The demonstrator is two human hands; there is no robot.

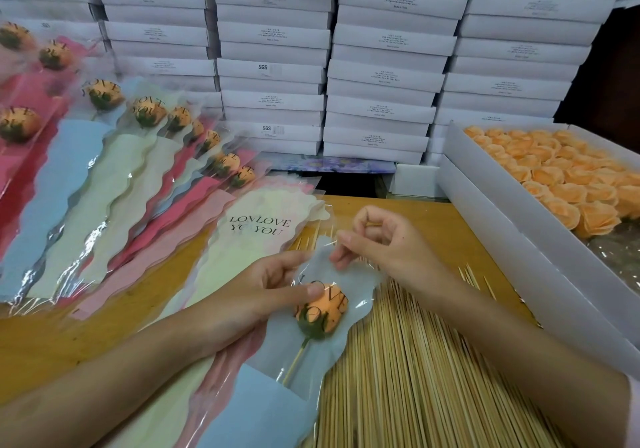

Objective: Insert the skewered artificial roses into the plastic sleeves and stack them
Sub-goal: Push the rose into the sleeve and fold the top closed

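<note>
The left hand (pixel 277 284) lies palm-down, its grip pinching the orange rose (pixel 323 309) through the clear front of a pale blue sleeve (pixel 277 409), thumb pressed on the bloom's upper left side. The rose sits inside the sleeve just right of that thumb, its green base and wooden skewer (pixel 294 364) running down and left from the grip toward the sleeve's narrow end. The right hand (pixel 388 243) hovers just above and right of the rose, wrist raised, its fingertips (pixel 341 257) pinching the sleeve's clear top edge, the other fingers curled loosely.

Under the left forearm lies a pile of empty sleeves (pixel 256 229) printed "LOVE YOU". Below the right forearm a bed of bare skewers (pixel 415 361) covers the wooden surface (pixel 450 232). Farther left of the grip, filled sleeves (pixel 104 170) lie fanned in an overlapping stack. Right of the right hand stands an open white box (pixel 519 250) of orange rose heads (pixel 561 177), and behind everything rise stacked white boxes (pixel 381 66).
</note>
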